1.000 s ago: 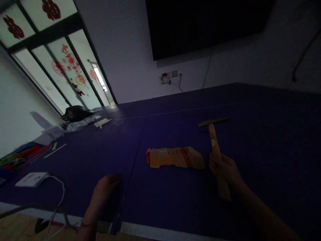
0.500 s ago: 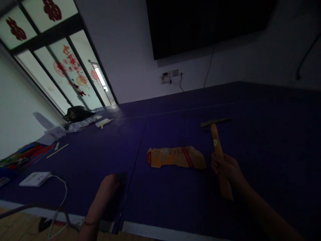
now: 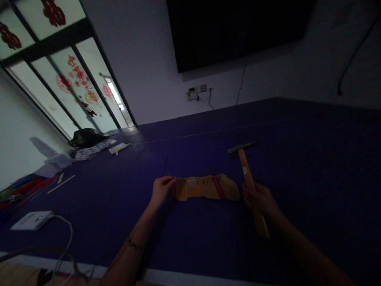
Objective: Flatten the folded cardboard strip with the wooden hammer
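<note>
My right hand (image 3: 258,198) is wrapped round the wooden handle of a hammer (image 3: 247,172), its narrow dark metal head up and away from me. To the left of it, a torn strip of brown cardboard (image 3: 202,187) with red bands and an orange patch lies on the dark blue table. Several short, thin dark marks, possibly nails, line its far edge. At the strip's left end, my left hand (image 3: 162,188) has its fingertips pinched together. A tiny thin tip shows above those fingers; what they hold is too small to make out.
A white box with a cable (image 3: 32,220) lies at the left of the table (image 3: 190,234). Behind it are coloured tools or strips (image 3: 29,188), a thin pale stick (image 3: 61,184), a white packet (image 3: 118,148) and a black bag (image 3: 86,138). A seam crosses the tabletop.
My left hand has moved up and right from the table to the cardboard's left end. My right hand still holds the hammer. The view has shifted slightly.
</note>
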### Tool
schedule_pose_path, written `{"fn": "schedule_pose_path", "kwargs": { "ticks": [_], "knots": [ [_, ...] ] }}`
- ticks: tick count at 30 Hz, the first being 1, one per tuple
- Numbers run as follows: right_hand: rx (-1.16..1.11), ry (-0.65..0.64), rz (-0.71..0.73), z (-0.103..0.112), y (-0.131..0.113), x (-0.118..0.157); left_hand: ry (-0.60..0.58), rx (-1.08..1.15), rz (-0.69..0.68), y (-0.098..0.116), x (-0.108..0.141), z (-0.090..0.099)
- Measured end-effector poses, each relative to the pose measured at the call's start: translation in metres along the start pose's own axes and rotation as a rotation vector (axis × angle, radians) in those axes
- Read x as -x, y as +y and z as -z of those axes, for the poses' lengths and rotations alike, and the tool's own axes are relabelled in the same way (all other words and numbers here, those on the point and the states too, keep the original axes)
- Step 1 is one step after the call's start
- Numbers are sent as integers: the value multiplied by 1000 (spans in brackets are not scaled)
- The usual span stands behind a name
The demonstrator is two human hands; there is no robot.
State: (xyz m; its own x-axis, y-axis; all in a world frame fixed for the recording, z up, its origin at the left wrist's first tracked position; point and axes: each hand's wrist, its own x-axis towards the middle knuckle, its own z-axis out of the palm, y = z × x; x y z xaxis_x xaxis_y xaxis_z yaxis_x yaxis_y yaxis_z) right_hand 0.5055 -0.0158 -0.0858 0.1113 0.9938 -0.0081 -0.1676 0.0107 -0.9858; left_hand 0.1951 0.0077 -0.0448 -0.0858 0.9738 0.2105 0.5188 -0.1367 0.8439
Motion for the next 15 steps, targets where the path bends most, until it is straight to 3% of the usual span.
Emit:
{"fn": "schedule_pose_path", "kwargs": {
  "ticks": [3,6,9,15],
  "knots": [
    [-15,-8,-9,0,0,1,-30,-27,-11,-4,-13,-44],
    [-2,2,-10,-1,-3,2,-30,-64,-24,-12,-17,-71],
    [12,19,-23,-3,-7,4,-18,-91,-41,-15,-15,-80],
    [21,19,-44,-4,-9,6,17,-126,-82,-17,-10,-82]
  ]
}}
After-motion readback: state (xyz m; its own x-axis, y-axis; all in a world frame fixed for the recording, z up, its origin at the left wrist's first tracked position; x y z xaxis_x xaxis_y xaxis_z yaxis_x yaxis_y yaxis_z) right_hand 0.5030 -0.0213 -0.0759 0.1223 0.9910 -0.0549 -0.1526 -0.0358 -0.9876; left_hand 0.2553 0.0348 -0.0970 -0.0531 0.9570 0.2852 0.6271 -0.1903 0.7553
